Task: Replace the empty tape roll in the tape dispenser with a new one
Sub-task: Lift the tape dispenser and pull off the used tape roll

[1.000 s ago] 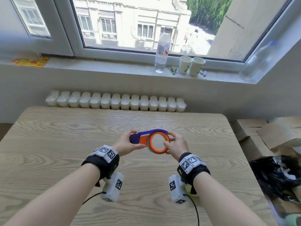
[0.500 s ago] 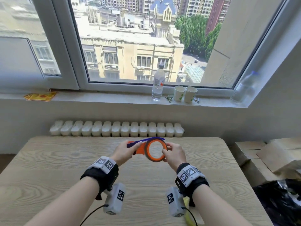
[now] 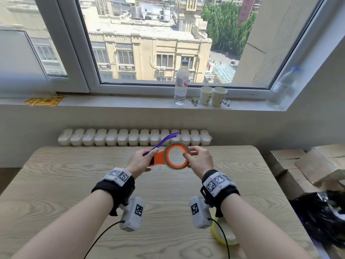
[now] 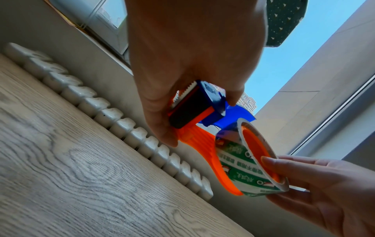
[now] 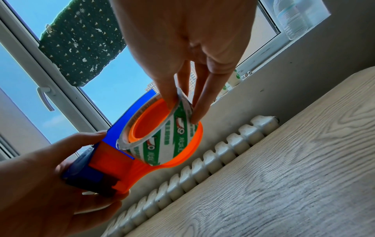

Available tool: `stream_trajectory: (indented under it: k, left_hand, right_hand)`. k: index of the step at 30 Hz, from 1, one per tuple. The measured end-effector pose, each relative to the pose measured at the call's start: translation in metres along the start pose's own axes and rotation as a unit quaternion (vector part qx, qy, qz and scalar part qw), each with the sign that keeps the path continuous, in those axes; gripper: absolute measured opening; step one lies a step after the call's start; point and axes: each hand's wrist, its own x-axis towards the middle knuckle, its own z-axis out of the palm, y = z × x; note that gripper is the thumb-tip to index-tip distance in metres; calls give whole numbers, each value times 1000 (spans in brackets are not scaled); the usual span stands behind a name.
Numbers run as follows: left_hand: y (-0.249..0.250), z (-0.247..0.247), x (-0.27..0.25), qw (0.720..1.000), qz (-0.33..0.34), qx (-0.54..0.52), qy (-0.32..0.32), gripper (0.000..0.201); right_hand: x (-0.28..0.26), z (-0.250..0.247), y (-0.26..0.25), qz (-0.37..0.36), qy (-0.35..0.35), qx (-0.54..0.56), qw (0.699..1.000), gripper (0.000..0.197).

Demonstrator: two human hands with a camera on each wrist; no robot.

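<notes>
Well, it looks like early days: the left hand [image 3: 139, 161] grips the orange tape dispenser [image 5: 125, 168] by its cutter end, held above the wooden table [image 3: 56, 184], purple flap [image 3: 162, 141] swung up. The right hand [image 3: 200, 159] pinches the empty tape roll [image 5: 162, 144], which sits on the hub. A yellowish new roll [image 3: 223, 238] lies by the right wrist, untouched. Pulling off, swapping and closing remain.

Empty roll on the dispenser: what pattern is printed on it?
Green and white bands with small red marks on the empty roll; clearest from the right wrist.
</notes>
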Motion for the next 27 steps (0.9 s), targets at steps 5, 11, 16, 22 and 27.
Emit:
stream_trajectory:
  k: [5, 11, 16, 22, 27]
  left_hand:
    - [-4, -2, -1, 1000, 2, -4, 1, 41]
    - [-13, -6, -3, 1000, 16, 14, 9, 35]
    - [-28, -11, -3, 1000, 2, 20, 18, 27]
    - [-51, -18, -6, 999, -28, -7, 34, 28]
    - [-59, -24, -8, 998, -30, -23, 46, 28]
  right_hand:
    - [-6, -4, -4, 1, -13, 36, 999, 15]
    - [-17, -6, -6, -4, -38, 69, 997, 16]
    - [-18, -11, -4, 10, -40, 96, 995, 8]
    - [-19, -24, 13, 32, -30, 59, 997, 3]
    - [-18, -20, 43, 70, -2, 6, 998, 17]
